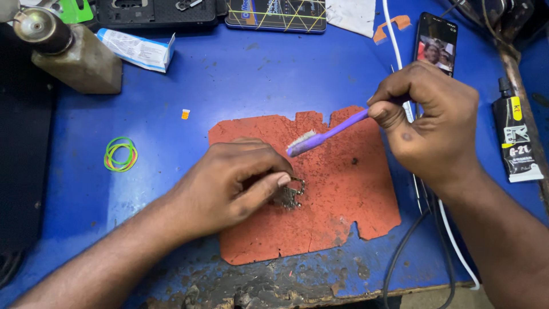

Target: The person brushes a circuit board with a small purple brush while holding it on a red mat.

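A blue counter (240, 74) fills the view, its near edge worn down to dark, chipped patches. At the far left stands a grimy squat bottle (71, 54) with a round metal top, and beside it lies a small white and blue box (137, 50). Below them a loop of green and yellow rubber bands (120, 154) rests on the bare blue surface, and a tiny orange piece (185, 114) lies nearer the middle.

In the centre lies a ragged orange-red mat (337, 189), speckled with dark grime. The left hand (229, 183) rests on it, fingers curled and pinching a small metal circuit part (290, 194) down against the mat. Just above that part hovers the bristled head of a purple toothbrush (326, 136), whose handle is gripped in the closed right hand (429, 123).

Behind the right hand a phone (436, 43) with a lit screen lies on the counter, with white and dark cables (426, 229) running past the wrist toward the near edge. At the far right lies a black and white glue tube (514, 140). Along the back edge sit a black case (154, 12) and a dark flat pack (275, 14) with a yellow criss-cross pattern.
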